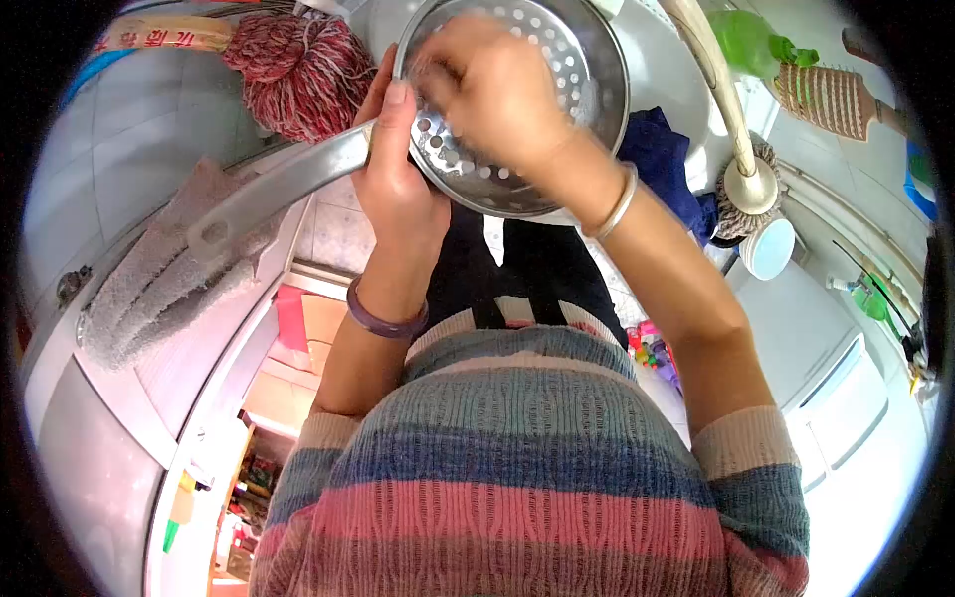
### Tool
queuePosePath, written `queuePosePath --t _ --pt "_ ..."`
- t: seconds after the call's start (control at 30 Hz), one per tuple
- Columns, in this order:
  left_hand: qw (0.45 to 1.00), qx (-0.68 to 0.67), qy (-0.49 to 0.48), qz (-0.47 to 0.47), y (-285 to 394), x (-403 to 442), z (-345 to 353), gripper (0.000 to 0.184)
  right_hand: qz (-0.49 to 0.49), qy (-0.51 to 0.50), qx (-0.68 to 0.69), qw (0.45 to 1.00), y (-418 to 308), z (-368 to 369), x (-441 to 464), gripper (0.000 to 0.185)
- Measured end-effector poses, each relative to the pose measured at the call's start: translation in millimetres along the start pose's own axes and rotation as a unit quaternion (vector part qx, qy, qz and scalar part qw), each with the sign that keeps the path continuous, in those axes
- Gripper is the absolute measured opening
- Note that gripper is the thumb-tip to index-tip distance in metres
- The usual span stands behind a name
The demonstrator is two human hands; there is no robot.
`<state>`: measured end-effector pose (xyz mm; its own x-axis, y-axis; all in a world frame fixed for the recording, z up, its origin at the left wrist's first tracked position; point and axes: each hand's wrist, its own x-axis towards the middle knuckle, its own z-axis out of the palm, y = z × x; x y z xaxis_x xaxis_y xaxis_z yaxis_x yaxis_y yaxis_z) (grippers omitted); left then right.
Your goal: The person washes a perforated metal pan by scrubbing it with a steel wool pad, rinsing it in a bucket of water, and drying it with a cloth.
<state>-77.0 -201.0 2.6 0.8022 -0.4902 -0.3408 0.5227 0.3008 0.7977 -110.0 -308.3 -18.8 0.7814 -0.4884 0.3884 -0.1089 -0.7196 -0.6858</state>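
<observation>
A shiny metal strainer pan (603, 95) with round holes in its bottom is tilted in front of me. My left hand (393, 164) grips it where the long flat handle (288, 184) meets the rim, thumb along the near side. Inside the pan, my right hand (502, 95) is curled against the left part of the inner wall and is blurred by motion. Whatever its fingers hold, if anything, cannot be made out. A purple bangle circles my left wrist and a silver one my right.
A red and white string mop head (298, 75) hangs at upper left, above a grey towel (149, 269). Behind the pan is a white basin (667, 70) with dark blue cloth (657, 149) near it. A brush (826, 99) and green bottle (744, 42) are at upper right.
</observation>
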Motion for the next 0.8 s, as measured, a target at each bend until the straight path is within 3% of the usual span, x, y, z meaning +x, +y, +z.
queuePosePath --t 0.07,0.2,0.3,0.33,0.37,0.47,0.6,0.77,0.8 --pt "1.0 -0.012 -0.005 -0.01 5 2 -4 0.046 -0.017 0.008 0.069 0.997 -16 1 -13 0.011" --pt "1.0 -0.018 -0.019 -0.009 4 -3 1 0.045 0.058 -0.03 -0.024 0.998 21 -10 14 0.011" --pt "1.0 -0.013 -0.016 -0.019 4 2 -5 0.044 -0.048 -0.063 0.023 0.997 -6 -5 -13 0.016" --pt "0.998 -0.05 -0.019 -0.022 4 7 -8 0.043 -0.037 -0.039 0.105 0.993 -16 -3 -25 0.018" --pt "1.0 -0.021 -0.019 -0.005 5 9 -8 0.042 -0.051 -0.044 0.081 0.994 -10 -9 -23 0.018" --pt "0.999 -0.039 -0.022 -0.001 7 3 -2 0.04 0.053 -0.013 -0.001 0.998 29 -21 -1 0.016" --pt "0.999 -0.034 -0.032 0.003 5 11 -7 0.042 -0.049 -0.071 0.106 0.991 -17 -11 -27 0.017" --pt "0.999 -0.045 -0.015 0.005 6 6 0 0.042 0.001 -0.016 -0.01 1.0 28 -24 -6 0.016" --pt "0.999 -0.044 -0.011 0.01 7 7 1 0.042 -0.049 -0.03 0.011 0.998 15 -23 -11 0.016"
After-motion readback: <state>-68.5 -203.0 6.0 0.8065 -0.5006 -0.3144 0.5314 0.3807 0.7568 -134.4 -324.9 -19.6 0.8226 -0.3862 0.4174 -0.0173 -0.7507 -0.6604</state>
